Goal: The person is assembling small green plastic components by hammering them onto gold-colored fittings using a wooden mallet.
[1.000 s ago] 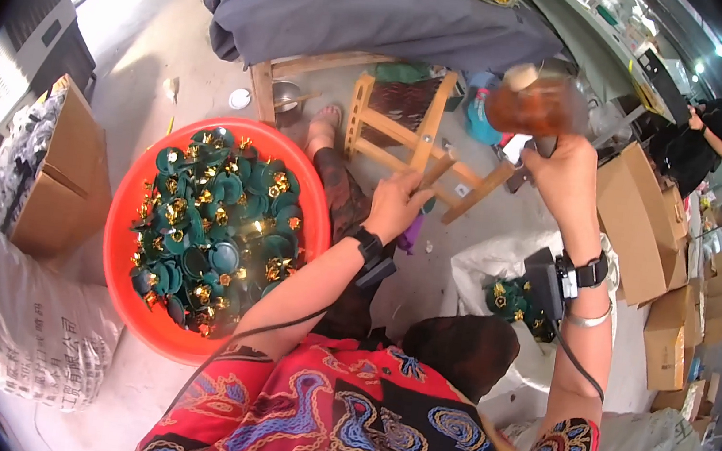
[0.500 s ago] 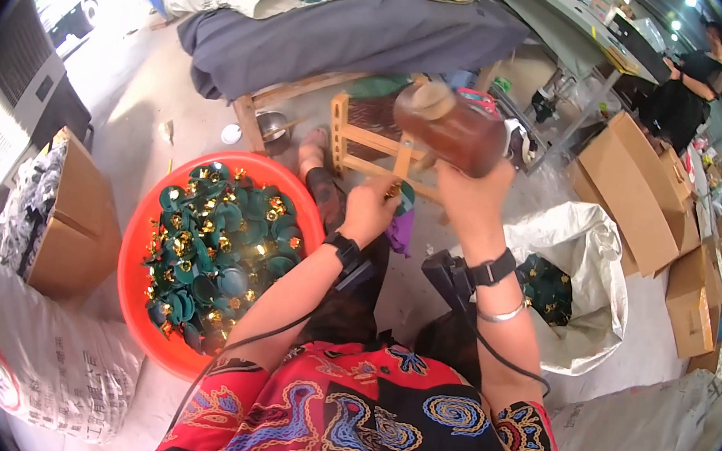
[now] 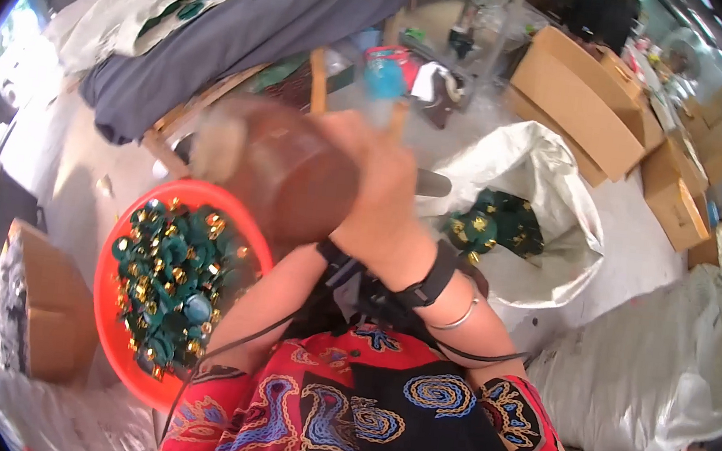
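Observation:
My right hand (image 3: 378, 196) is closed around a large reddish-brown bottle-shaped thing (image 3: 283, 168), smeared by motion. Its paler, cap-like end points left, and its kind is unclear. A grey rounded bar (image 3: 433, 183) shows just right of that hand; I cannot tell what it belongs to. My left hand is hidden behind the brown thing and my right hand; only its forearm (image 3: 269, 291) shows. Left of that forearm stands an orange-red basin (image 3: 103, 285), full of dark green round pieces (image 3: 165, 266) with gold bits.
An open white sack (image 3: 585, 251) with green and gold pieces stands right. Behind it are cardboard boxes (image 3: 571, 98). A grey cloth (image 3: 268, 28) covers a low wooden stand at the back. Full sacks (image 3: 637, 382) lie at right; a cardboard box (image 3: 58, 307) stands left.
My right hand has swung the brown thing left and toward me, turning its pale end leftward. My left hand has passed out of sight behind it. The view has shifted rightward.

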A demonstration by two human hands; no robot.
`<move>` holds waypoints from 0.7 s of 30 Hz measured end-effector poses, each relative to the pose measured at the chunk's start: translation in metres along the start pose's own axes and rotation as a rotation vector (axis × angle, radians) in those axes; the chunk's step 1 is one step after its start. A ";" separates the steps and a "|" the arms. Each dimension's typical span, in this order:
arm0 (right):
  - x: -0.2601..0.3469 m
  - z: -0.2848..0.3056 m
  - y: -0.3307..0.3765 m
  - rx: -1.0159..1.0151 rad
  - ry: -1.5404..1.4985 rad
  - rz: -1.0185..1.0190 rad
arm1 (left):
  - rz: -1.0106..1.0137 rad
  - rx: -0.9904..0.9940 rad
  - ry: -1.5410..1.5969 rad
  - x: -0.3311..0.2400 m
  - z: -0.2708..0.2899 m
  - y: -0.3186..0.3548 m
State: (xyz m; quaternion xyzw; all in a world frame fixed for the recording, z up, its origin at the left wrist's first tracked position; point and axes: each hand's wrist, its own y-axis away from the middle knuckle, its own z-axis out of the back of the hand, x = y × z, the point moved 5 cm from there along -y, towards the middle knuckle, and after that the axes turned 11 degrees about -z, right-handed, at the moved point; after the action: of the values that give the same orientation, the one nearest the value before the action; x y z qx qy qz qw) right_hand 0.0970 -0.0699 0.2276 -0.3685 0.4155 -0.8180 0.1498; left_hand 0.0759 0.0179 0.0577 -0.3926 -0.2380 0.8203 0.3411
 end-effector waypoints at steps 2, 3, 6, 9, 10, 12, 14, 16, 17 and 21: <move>-0.019 -0.008 0.006 0.031 -0.074 -0.062 | 0.096 -0.092 0.265 0.055 0.009 0.018; -0.034 0.000 0.006 0.076 0.021 -0.078 | 0.133 -0.152 0.398 0.079 0.022 0.037; -0.052 0.008 0.006 0.006 -0.003 -0.091 | 0.416 -0.311 0.188 0.159 0.091 0.105; -0.076 -0.010 0.020 0.015 -0.231 -0.418 | 0.657 -0.374 -0.151 0.213 0.165 0.203; -0.074 -0.017 0.020 0.046 -0.235 -0.482 | 0.749 -0.268 -0.329 0.224 0.186 0.240; -0.073 -0.027 0.018 0.096 -0.275 -0.515 | 0.775 -0.061 -0.385 0.223 0.186 0.272; -0.078 -0.035 0.020 0.131 -0.295 -0.546 | 0.776 0.096 -0.309 0.210 0.166 0.277; -0.081 -0.037 0.022 0.122 -0.272 -0.524 | 0.745 0.269 -0.322 0.193 0.146 0.270; -0.080 -0.036 0.023 0.127 -0.269 -0.527 | 0.749 0.272 -0.318 0.184 0.144 0.271; -0.078 -0.027 0.026 0.099 -0.209 -0.502 | 0.694 0.704 -0.371 0.163 0.127 0.279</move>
State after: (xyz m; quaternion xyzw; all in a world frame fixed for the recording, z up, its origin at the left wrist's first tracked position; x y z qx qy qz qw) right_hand 0.1288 -0.0276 0.1592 -0.5346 0.2528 -0.8064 0.0023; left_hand -0.2053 -0.0589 -0.1314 -0.1580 0.1395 0.9710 0.1126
